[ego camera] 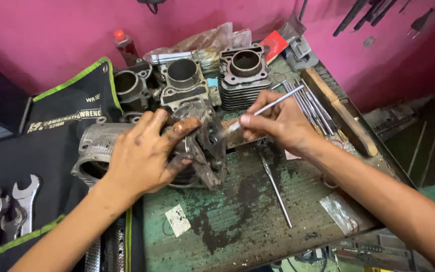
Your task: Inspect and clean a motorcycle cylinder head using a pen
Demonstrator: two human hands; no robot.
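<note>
The left hand [144,153] is gripping a grimy engine cylinder [202,146] lying on the green table [242,221], while the right hand [278,123] is pinching a thin metal rod [278,103] against its end face.

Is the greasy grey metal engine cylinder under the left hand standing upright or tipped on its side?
Tipped on its side: the greasy grey metal engine cylinder faces its end flange toward the right hand, steadied by the left hand.

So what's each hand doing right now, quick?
Left hand: closed around the greasy engine cylinder.
Right hand: closed on a thin metal rod.
</note>
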